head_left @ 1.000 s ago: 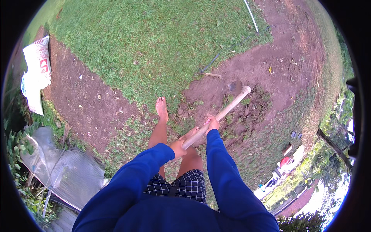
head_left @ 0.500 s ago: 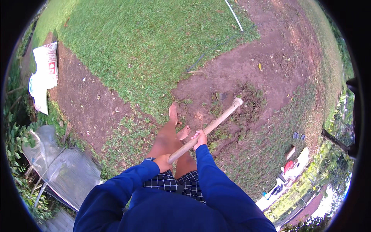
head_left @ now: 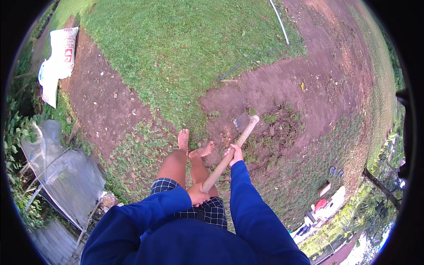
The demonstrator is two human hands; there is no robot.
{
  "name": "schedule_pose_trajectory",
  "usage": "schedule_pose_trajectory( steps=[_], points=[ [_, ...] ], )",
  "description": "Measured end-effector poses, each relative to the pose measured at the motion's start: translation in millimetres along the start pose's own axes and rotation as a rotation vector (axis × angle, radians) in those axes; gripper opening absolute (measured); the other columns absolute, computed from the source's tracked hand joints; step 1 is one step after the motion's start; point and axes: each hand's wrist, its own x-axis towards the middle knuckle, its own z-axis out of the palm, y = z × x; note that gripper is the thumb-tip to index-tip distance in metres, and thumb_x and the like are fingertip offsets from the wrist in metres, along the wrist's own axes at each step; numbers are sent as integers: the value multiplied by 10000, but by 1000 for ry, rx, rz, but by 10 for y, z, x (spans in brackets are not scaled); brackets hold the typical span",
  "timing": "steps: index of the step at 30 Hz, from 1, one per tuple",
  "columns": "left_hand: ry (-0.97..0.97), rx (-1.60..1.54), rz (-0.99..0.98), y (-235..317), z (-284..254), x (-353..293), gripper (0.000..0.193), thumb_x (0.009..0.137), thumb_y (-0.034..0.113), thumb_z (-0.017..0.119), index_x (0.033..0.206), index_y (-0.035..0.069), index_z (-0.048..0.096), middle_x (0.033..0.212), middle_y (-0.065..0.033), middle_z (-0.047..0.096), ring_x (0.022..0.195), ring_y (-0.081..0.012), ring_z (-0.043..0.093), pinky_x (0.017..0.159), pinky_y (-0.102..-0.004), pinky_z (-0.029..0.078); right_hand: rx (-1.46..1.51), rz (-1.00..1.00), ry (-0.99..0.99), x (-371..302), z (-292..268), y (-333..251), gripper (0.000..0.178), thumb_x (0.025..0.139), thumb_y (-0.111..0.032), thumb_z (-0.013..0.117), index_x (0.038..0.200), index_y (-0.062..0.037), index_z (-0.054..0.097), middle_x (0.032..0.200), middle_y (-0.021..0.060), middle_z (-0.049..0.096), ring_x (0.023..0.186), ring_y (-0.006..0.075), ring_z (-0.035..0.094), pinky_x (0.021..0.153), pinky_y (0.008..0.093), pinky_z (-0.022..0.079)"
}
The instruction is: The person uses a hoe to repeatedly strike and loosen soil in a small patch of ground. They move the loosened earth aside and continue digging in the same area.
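Both my hands grip the wooden handle of a hoe (head_left: 221, 168), which slants from my lap up and to the right. My left hand (head_left: 198, 194) is closed round the near end by my checked shorts. Farther up the shaft, my right hand (head_left: 236, 155) wraps it. At the far end, the grey metal blade (head_left: 241, 122) lies low against the brown soil (head_left: 221, 104); whether its edge is in the ground I cannot tell. Right of the blade is a patch of loosened earth and weeds (head_left: 280, 128). My bare feet (head_left: 183, 139) stand left of the hoe.
Green lawn (head_left: 163, 48) spreads ahead, with a white pipe (head_left: 280, 23) on it. White sacks (head_left: 63, 53) lie at the far left. A grey plastic sheet (head_left: 66, 176) covers something at the near left. Dark slippers (head_left: 336, 171) and a red item (head_left: 320, 205) lie at the right.
The hoe's head has come left and nearer to my feet, and its blade now shows plainly. My left foot has shifted left and nearer. Both hands still hold the handle.
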Motion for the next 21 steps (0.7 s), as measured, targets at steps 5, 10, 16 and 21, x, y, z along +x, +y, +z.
schedule_pose_trajectory(
  steps=[5, 10, 16, 21],
  points=[
    [99, -176, -113, -311, -68, -51, 143, 786, 43, 671, 813, 23, 532, 580, -25, 514, 437, -103, 504, 344, -277, 434, -352, 209, -38, 391, 300, 688, 100, 794, -112, 613, 775, -78, 521, 596, 34, 478, 477, 171, 479, 453, 344, 461],
    [140, -462, -111, -641, -360, 224, 245, 797, 54, 713, 815, 57, 469, 595, -22, 491, 439, -113, 497, 364, -284, 437, -574, 118, -87, 771, 790, 1048, 117, 804, -119, 611, 724, -65, 544, 557, 37, 483, 473, 157, 490, 422, 323, 445],
    [66, -757, 129, -797, -415, 546, 253, 844, 133, 726, 864, 77, 480, 623, -14, 524, 479, -111, 528, 411, -285, 459, -771, -65, -203, 514, 1587, 878, 107, 795, -69, 611, 792, -48, 506, 606, 42, 498, 452, 147, 480, 406, 327, 448],
    [79, -693, 273, -889, -771, 957, 229, 839, 94, 706, 842, 85, 476, 570, 4, 505, 425, -96, 487, 383, -267, 399, -904, -252, -199, 478, 2240, 858, 138, 783, -39, 606, 837, -27, 479, 598, 63, 520, 426, 156, 498, 359, 326, 435]
  ],
)
